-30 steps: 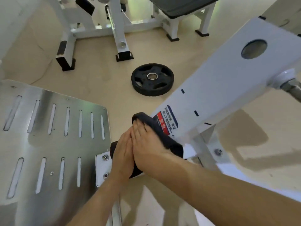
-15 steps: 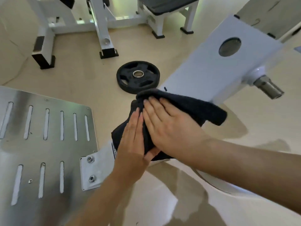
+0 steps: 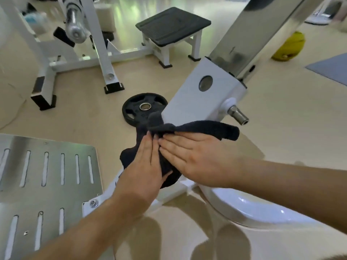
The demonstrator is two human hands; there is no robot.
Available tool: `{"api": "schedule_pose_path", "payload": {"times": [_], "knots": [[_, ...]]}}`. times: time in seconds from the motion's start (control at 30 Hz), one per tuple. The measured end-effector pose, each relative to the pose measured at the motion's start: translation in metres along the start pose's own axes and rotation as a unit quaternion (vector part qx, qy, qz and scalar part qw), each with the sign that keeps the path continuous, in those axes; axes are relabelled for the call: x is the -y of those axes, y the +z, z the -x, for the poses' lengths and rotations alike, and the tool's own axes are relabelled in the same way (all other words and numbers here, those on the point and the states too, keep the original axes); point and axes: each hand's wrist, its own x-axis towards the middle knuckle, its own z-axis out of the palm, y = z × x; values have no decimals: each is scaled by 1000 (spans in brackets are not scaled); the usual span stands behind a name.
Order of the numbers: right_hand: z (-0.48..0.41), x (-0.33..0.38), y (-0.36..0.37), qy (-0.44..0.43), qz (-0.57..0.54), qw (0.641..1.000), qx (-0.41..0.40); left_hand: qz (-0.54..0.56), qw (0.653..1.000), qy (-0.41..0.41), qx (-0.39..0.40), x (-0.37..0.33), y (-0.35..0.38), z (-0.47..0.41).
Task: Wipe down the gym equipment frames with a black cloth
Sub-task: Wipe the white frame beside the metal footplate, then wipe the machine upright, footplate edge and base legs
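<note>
A black cloth (image 3: 210, 128) is draped over the sloping white frame (image 3: 189, 102) of a gym machine in the middle of the view. My left hand (image 3: 144, 166) lies flat on the cloth's lower left part with straight fingers. Beside it, my right hand (image 3: 195, 156) presses flat on the cloth with fingers spread, pointing left. The two hands touch at the fingers. Part of the cloth bunches up above my fingertips and another part hangs over the frame's right side.
A slotted metal footplate (image 3: 47, 175) is at the lower left. A black weight plate (image 3: 144, 107) lies on the beige floor behind the frame. A chrome peg (image 3: 238, 115) sticks out on the right. White racks (image 3: 78, 53) and a padded bench (image 3: 172, 25) stand farther back.
Both hands have slid the cloth up the white frame, away from the footplate bracket. The red warning label seen earlier is now covered. The view has tilted upward.
</note>
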Motion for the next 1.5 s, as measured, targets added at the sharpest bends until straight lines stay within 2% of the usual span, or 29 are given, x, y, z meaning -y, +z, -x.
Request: {"api": "schedule_pose_path", "payload": {"times": [0.07,0.13,0.17,0.23,0.27,0.3,0.33,0.4,0.5,0.57,0.63,0.7,0.77,0.8,0.83,0.9,0.93,1.0,1.07,1.1,1.17,1.2,1.23,1.27,1.3,1.37,1.43,1.47,1.5], "knots": [[12,1,0,-6,-117,990,-76,-59,997,43,-7,1,-21,9],[33,7,4,45,-278,954,-100,-27,996,81,-14,0,-46,14],[46,9,6,97,-358,926,-75,-2,996,90,10,-6,-60,13],[75,4,19,221,-473,852,38,31,988,114,96,-26,-78,10],[90,-1,32,274,-515,804,113,45,981,105,154,-39,-69,11],[105,-6,46,326,-551,746,182,50,978,90,182,-53,-58,13],[117,-8,59,373,-566,703,215,67,976,101,181,-66,-45,16],[131,-8,83,448,-566,667,183,31,974,172,145,-85,-16,16],[126,-6,101,533,-539,652,2,10,979,170,115,-96,23,9],[111,-8,103,554,-485,666,-123,88,991,79,64,-103,35,1],[92,-2,107,538,-443,687,-205,210,974,-90,4,-110,43,-5],[73,10,114,526,-493,655,-227,340,903,-260,-35,-116,44,-17],[59,22,124,504,-588,604,-190,419,835,-354,-51,-128,44,-31],[57,27,133,492,-602,605,-169,436,818,-373,-43,-136,46,-39],[60,30,142,480,-587,635,-146,450,803,-390,-26,-144,49,-47],[76,29,159,463,-509,722,-73,462,787,-408,25,-157,61,-55],[88,29,164,457,-481,748,-24,447,796,-403,66,-164,68,-52],[115,25,164,422,-471,773,53,390,840,-349,144,-174,78,-36],[136,21,158,385,-441,799,139,341,881,-288,158,-176,83,-18],[146,19,157,375,-427,800,192,309,899,-267,160,-173,80,-14],[163,14,153,392,-417,769,285,248,924,-236,171,-163,67,-15],[169,9,152,407,-413,751,316,238,928,-231,169,-156,61,-18],[172,2,151,419,-396,750,323,248,923,-246,162,-149,55,-22],[172,-5,150,439,-371,762,299,273,913,-270,138,-144,48,-26],[171,-14,150,467,-345,781,230,291,907,-288,98,-139,44,-28],[159,-28,146,514,-335,789,29,300,906,-297,-16,-135,43,-29],[149,-32,140,496,-319,799,-117,295,903,-307,-60,-136,42,-25],[149,-30,142,481,-308,812,-118,304,898,-312,-61,-140,38,-22],[152,-29,144,464,-317,824,-67,317,898,-300,-51,-144,36,-17]]}}
